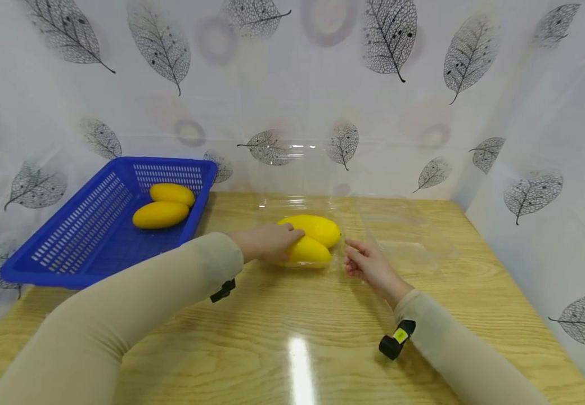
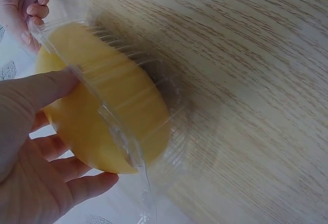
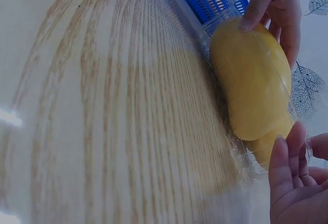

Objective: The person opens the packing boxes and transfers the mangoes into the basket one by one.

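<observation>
Two yellow mangoes, a near one [image 1: 313, 253] and a far one [image 1: 318, 226], lie side by side in a clear plastic clamshell box [image 2: 171, 131]. Its see-through lid [image 1: 295, 149] stands raised at the back. My left hand [image 1: 270, 242] grips the near mango from its left end, thumb over the box rim and fingers spread along the fruit in the left wrist view. At the box's right end, my right hand [image 1: 372, 268] pinches the clear plastic edge between thumb and curled fingers, as the right wrist view shows.
A blue slotted basket [image 1: 107, 277] stands on the left with two more mangoes [image 1: 161, 215] inside. Another clear plastic box [image 1: 404, 239] lies on the wooden table [image 1: 242, 349] at the right. Behind hangs a leaf-patterned curtain [image 1: 292, 84].
</observation>
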`<state>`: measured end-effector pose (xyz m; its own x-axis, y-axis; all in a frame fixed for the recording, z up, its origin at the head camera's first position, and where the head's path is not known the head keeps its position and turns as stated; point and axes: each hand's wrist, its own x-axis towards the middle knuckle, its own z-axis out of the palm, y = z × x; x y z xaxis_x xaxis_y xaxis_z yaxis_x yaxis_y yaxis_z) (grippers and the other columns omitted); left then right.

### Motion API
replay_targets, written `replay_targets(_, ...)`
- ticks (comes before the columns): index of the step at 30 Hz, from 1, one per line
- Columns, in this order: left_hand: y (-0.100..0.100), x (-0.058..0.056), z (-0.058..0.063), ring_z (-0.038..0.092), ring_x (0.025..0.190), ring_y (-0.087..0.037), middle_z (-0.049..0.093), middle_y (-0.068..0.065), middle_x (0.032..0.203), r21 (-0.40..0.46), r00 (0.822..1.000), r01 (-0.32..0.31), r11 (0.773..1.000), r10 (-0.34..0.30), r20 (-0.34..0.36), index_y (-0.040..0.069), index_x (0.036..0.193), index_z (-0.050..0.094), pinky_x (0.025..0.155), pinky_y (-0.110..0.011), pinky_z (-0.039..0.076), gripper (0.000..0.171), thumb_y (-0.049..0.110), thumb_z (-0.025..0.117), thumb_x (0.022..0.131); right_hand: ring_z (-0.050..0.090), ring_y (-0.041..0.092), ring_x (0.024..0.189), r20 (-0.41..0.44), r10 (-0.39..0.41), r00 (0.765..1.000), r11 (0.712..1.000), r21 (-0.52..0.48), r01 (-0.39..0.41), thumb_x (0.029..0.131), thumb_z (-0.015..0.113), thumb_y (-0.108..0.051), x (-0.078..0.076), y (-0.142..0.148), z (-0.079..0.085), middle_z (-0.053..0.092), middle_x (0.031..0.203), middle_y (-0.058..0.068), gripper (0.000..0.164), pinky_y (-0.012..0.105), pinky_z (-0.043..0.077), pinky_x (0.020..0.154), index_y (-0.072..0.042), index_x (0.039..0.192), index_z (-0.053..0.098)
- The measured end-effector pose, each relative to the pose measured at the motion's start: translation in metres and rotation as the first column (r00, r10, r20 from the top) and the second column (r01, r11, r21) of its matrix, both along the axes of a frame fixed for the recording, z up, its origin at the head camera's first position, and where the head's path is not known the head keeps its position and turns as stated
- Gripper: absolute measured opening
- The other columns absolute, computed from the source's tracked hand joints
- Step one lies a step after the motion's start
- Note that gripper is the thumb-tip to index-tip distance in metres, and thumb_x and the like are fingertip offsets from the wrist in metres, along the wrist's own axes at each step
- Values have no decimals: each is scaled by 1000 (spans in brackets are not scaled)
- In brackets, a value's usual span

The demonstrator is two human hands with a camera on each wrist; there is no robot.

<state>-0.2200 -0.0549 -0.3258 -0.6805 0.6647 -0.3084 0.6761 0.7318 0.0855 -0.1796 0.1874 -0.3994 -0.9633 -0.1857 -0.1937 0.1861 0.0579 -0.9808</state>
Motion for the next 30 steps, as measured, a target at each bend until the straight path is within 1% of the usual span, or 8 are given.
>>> replay_targets(5,-1,1,2,49,117,-34,40,-20,138,-3,1000,9,1000,-9,0,7,143,33,101,-43,38,62,15,62,89,56,4,64,10,3,1000,1000,-12,-3,100,41,-13,0,1,1,57,78,0,51,19,51,63,7,143,23)
replay_targets(10,-3,0,2,51,114,-32,45,-18,134,-10,999,41,999,-42,-20,6,141,34,99,-41,39,60,17,62,89,57,4,65,14,8,1000,1000,-7,-8,100,41,-13,1,0,3,58,81,2,51,19,52,64,6,143,24)
replay_targets(13,-3,0,1,51,114,-31,47,-16,132,-18,998,50,999,-51,-33,7,140,35,100,-41,39,59,18,62,90,58,4,65,14,9,1000,1000,-1,-9,100,41,-13,1,0,2,59,82,4,51,20,52,65,7,143,24)
replay_targets(21,-2,1,2,48,118,-27,46,-13,134,-26,998,43,999,-44,-47,9,140,35,102,-38,37,54,18,58,92,58,4,65,6,28,1000,1000,-9,-28,100,41,-13,1,2,2,60,82,4,52,20,52,65,8,143,22)
replay_targets(30,-3,4,6,48,118,-28,45,-13,134,-14,998,41,999,-41,-48,8,140,35,102,-38,37,55,17,59,92,58,5,65,13,15,1000,1000,7,-15,100,41,-12,2,2,4,60,81,5,50,20,52,64,8,143,24)
